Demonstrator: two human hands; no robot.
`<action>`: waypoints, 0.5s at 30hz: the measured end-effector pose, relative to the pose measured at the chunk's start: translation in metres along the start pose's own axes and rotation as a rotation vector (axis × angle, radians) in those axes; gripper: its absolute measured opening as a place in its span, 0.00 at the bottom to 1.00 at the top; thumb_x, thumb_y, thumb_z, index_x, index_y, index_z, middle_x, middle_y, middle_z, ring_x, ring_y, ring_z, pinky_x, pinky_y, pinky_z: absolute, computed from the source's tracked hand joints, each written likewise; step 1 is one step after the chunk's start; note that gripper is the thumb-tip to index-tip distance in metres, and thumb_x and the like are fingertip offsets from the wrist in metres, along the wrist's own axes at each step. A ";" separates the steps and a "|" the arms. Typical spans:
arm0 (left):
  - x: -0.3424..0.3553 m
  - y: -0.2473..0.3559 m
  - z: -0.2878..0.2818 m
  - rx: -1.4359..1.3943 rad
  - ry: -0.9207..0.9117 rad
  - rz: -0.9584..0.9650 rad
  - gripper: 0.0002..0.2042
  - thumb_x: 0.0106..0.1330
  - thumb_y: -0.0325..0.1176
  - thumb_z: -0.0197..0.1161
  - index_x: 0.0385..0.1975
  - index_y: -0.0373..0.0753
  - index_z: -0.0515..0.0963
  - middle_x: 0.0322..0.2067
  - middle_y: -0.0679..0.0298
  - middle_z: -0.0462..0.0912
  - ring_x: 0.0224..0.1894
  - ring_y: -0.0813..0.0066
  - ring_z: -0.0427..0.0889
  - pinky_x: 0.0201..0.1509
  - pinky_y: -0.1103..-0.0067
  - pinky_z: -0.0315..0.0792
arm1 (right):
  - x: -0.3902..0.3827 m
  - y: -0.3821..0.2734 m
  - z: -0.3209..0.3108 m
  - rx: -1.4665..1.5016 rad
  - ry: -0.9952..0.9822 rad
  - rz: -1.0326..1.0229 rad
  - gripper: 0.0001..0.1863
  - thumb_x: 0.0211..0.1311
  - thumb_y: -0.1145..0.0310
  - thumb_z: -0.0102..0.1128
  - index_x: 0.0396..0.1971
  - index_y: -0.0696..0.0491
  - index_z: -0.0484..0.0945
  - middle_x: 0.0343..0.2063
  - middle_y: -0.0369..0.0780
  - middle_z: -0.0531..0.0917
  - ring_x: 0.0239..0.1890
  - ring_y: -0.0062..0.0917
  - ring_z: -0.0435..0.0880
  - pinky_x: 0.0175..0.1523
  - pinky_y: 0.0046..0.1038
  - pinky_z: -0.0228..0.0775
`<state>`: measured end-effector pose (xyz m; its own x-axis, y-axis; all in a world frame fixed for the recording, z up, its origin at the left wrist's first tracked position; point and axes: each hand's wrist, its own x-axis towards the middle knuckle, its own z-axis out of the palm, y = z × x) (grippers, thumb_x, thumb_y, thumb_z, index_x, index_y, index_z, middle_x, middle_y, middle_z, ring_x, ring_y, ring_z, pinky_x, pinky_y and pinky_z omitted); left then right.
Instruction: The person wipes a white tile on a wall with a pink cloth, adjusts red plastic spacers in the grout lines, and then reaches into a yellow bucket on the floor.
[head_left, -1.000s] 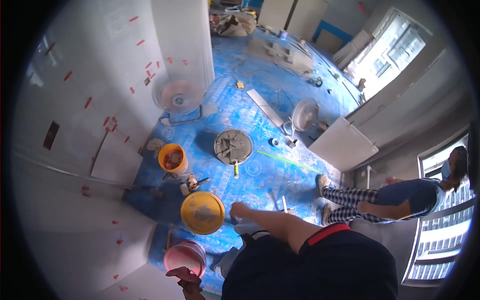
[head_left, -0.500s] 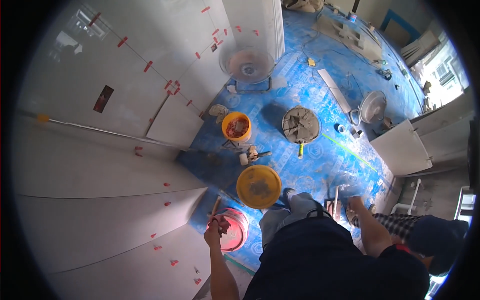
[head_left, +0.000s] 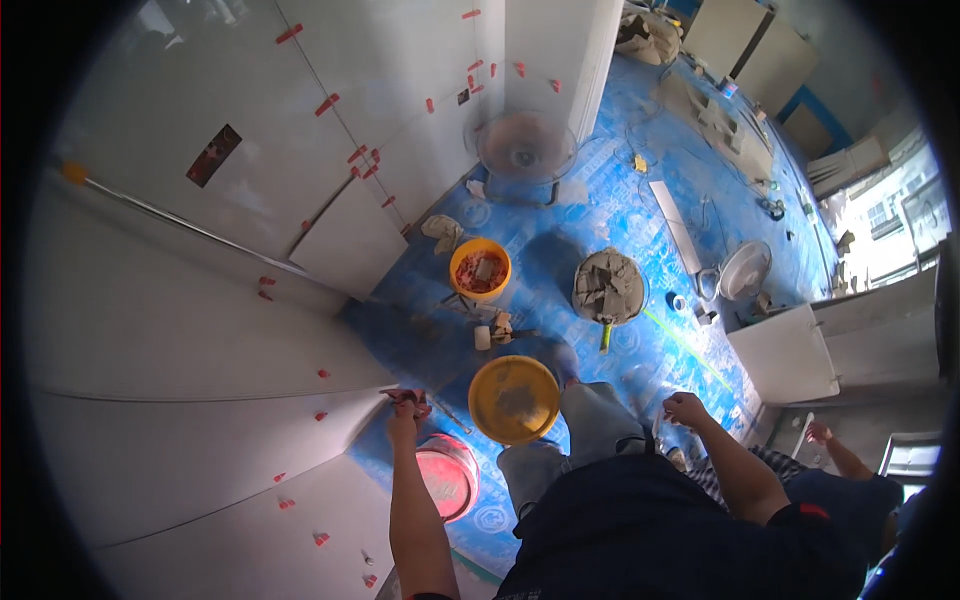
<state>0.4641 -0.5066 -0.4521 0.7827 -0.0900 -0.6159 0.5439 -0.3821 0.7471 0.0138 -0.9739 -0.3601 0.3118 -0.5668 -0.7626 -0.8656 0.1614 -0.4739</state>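
Note:
My left hand is closed around several red tile wedges beside the lower end of the left wall tiles. Below it stands a red-lidded bucket, partly covered by my forearm. Out to the right, my right hand hangs above the blue floor sheet with its fingers curled in. Whether anything sits between those fingers is too small to make out. A yellow lid or round tub top, with a grey smear, lies just ahead of my legs.
Large pale wall tiles carry red wedges along their joints. Ahead stand a yellow bucket with red pieces, a bucket of grey mortar, a white-headed mallet and a fan. A co-worker's hand shows at right.
My left hand with the red wedges has moved forward toward the wall. My right hand has shifted slightly left. The co-worker has moved, with a hand now raised. The whole view has tilted a little.

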 end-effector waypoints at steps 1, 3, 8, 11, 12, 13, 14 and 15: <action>0.009 0.009 0.007 0.101 -0.049 0.008 0.15 0.62 0.44 0.65 0.32 0.36 0.81 0.23 0.65 0.79 0.19 0.84 0.75 0.19 0.87 0.68 | 0.005 -0.009 -0.005 -0.007 0.011 0.007 0.14 0.61 0.61 0.61 0.36 0.58 0.82 0.24 0.41 0.85 0.24 0.24 0.82 0.30 0.25 0.74; 0.039 -0.052 -0.017 0.084 0.128 -0.033 0.15 0.64 0.45 0.64 0.28 0.36 0.80 0.19 0.69 0.76 0.17 0.79 0.74 0.23 0.81 0.72 | 0.033 -0.063 -0.008 -0.137 -0.061 0.087 0.14 0.61 0.62 0.61 0.36 0.59 0.82 0.24 0.42 0.85 0.22 0.24 0.81 0.27 0.25 0.73; -0.002 -0.135 0.016 1.214 0.064 0.783 0.07 0.69 0.34 0.53 0.37 0.44 0.78 0.27 0.55 0.80 0.32 0.54 0.81 0.34 0.62 0.75 | 0.161 -0.086 0.008 -0.353 -0.308 0.060 0.11 0.60 0.64 0.62 0.28 0.58 0.80 0.23 0.41 0.83 0.23 0.25 0.82 0.27 0.24 0.73; -0.047 -0.145 0.076 0.683 -0.002 -0.103 0.13 0.65 0.41 0.56 0.29 0.38 0.79 0.30 0.52 0.82 0.35 0.49 0.81 0.40 0.58 0.75 | 0.226 -0.112 0.032 -0.831 -0.391 -0.105 0.19 0.60 0.57 0.57 0.23 0.59 0.81 0.23 0.46 0.84 0.30 0.33 0.86 0.39 0.38 0.78; -0.080 -0.199 0.080 0.576 0.158 -0.193 0.18 0.62 0.47 0.58 0.26 0.35 0.79 0.29 0.50 0.83 0.34 0.44 0.80 0.41 0.56 0.74 | 0.261 -0.148 0.053 -1.065 -0.469 -0.348 0.20 0.60 0.55 0.55 0.23 0.58 0.82 0.25 0.48 0.84 0.32 0.37 0.86 0.40 0.40 0.78; -0.114 -0.235 0.088 0.784 -0.064 -0.078 0.19 0.58 0.50 0.62 0.25 0.37 0.79 0.27 0.51 0.83 0.34 0.46 0.82 0.40 0.59 0.75 | 0.298 -0.175 0.076 -1.284 -0.536 -0.589 0.21 0.59 0.54 0.53 0.23 0.58 0.82 0.27 0.49 0.84 0.34 0.40 0.85 0.41 0.43 0.77; -0.141 -0.249 0.111 1.078 -0.283 -0.193 0.18 0.57 0.52 0.63 0.25 0.41 0.80 0.28 0.51 0.83 0.38 0.51 0.83 0.41 0.61 0.75 | 0.344 -0.198 0.105 -1.416 -0.528 -0.638 0.21 0.59 0.54 0.52 0.23 0.57 0.82 0.28 0.50 0.84 0.35 0.43 0.85 0.41 0.44 0.76; -0.176 -0.275 0.140 1.111 -0.399 -0.371 0.16 0.59 0.46 0.64 0.37 0.39 0.79 0.34 0.54 0.83 0.42 0.59 0.83 0.45 0.67 0.76 | 0.385 -0.219 0.138 -1.539 -0.522 -0.684 0.21 0.59 0.54 0.51 0.23 0.57 0.82 0.29 0.50 0.84 0.36 0.45 0.84 0.40 0.45 0.76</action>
<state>0.1347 -0.5142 -0.5844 0.3835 -0.0092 -0.9235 0.0090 -0.9999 0.0137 0.3778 -1.1165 -0.6106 0.5581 0.1431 -0.8173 0.0083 -0.9859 -0.1670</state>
